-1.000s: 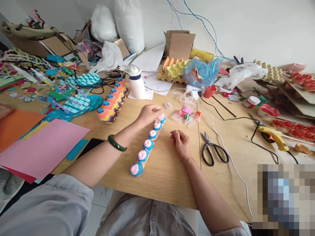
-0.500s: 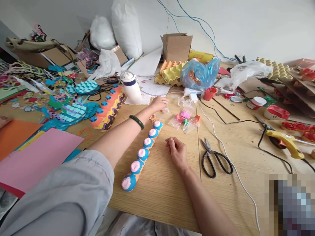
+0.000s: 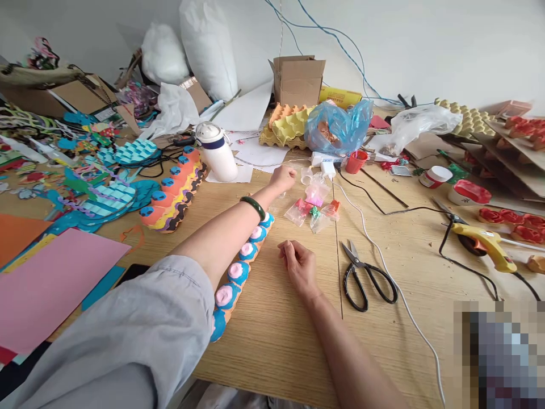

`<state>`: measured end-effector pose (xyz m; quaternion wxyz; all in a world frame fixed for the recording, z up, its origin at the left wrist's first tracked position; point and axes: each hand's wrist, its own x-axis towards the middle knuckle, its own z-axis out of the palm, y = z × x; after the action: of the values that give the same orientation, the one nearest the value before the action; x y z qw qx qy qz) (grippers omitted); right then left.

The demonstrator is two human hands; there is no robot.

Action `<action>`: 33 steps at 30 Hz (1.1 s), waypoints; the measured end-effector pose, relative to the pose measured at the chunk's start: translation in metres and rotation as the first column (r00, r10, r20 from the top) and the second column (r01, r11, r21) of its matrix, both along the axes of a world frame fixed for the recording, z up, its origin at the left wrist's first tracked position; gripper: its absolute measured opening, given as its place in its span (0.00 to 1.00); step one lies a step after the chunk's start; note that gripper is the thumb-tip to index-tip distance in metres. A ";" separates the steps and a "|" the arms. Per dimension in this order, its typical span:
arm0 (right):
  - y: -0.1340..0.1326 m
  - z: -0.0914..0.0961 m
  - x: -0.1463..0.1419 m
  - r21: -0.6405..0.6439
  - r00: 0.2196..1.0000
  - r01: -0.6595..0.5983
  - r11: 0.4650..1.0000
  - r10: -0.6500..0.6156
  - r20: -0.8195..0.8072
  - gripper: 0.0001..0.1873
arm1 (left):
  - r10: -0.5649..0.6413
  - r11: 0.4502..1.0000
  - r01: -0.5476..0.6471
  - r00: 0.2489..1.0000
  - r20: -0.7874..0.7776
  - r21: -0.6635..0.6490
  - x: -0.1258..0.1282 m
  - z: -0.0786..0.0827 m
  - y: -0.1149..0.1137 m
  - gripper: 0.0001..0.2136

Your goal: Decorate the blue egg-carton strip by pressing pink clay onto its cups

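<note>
Stretched across the table, my left hand (image 3: 283, 179) is closed with its knuckles up, just left of small clear bags of coloured clay (image 3: 315, 196). What it holds, if anything, is hidden. My left forearm, with a dark green bangle (image 3: 254, 208), passes over part of an egg-carton strip (image 3: 237, 272) painted blue with pink clay rounds on its bumps. My right hand (image 3: 300, 264) rests on the wood right of that strip, fingers curled in. I cannot make out anything inside it. Black-handled scissors (image 3: 361, 272) lie farther right, blades slightly apart.
A white bottle (image 3: 216, 153) stands behind an orange, yellow and black painted carton strip (image 3: 176, 193). Coloured paper sheets (image 3: 63, 284) cover the left side. A white cable (image 3: 406, 307) runs down the right, near a yellow glue gun (image 3: 485, 241). A blue plastic bag (image 3: 338, 128) lies at the back.
My left hand has moved right toward the clay bags and closed into a fist. Its forearm now covers more of the blue carton strip. My right hand stays in place; the view has shifted slightly.
</note>
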<state>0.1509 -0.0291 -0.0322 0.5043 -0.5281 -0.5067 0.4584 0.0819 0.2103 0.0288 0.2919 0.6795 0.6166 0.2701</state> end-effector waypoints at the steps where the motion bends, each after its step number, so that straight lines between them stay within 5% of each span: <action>1: 0.000 0.000 0.000 0.000 1.000 0.000 1.000 0.000 0.001 0.23 | -0.004 1.000 0.005 1.000 -0.019 0.024 0.000 0.000 0.001 0.14; 5: 0.000 0.002 -0.001 0.003 1.000 -0.003 1.000 0.002 0.007 0.23 | -0.068 0.996 0.072 0.995 -0.078 0.053 0.006 0.006 -0.003 0.11; 10: 0.000 0.001 0.000 0.008 1.000 -0.001 1.000 0.001 0.011 0.23 | -0.215 0.976 0.214 0.927 -0.306 -0.038 0.024 0.011 -0.031 0.37; 12: 0.000 0.000 0.000 0.010 1.000 -0.005 1.000 0.005 0.013 0.23 | -0.246 0.968 0.247 0.914 -0.322 -0.040 0.029 0.009 -0.040 0.34; 16: 0.000 0.000 0.000 0.010 1.000 -0.008 1.000 0.008 0.024 0.23 | -0.170 0.985 0.170 0.931 -0.323 -0.027 0.026 0.010 -0.040 0.24; 22: 0.000 0.000 -0.001 -0.003 0.999 -0.001 1.000 0.001 0.042 0.23 | 0.007 1.000 -0.009 0.945 -0.326 -0.003 0.011 0.017 -0.008 0.26; 26: 0.000 0.000 0.000 -0.003 0.999 -0.013 1.000 0.013 0.041 0.24 | 0.018 0.999 -0.008 0.983 -0.183 0.052 0.016 0.014 0.007 0.31; 29: 0.001 -0.002 0.000 0.005 0.999 -0.020 1.000 0.020 0.044 0.25 | 0.014 0.996 -0.012 1.000 -0.026 0.084 0.018 0.011 0.007 0.26; 33: 0.002 -0.003 0.001 0.011 1.000 -0.013 1.000 0.013 0.021 0.26 | 0.029 0.994 -0.027 1.000 -0.012 0.106 0.005 0.013 -0.001 0.21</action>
<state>0.1515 -0.0269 -0.0355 0.4990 -0.5265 -0.5179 0.4534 0.0866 0.2090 0.0418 0.2475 0.6870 0.6130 0.3017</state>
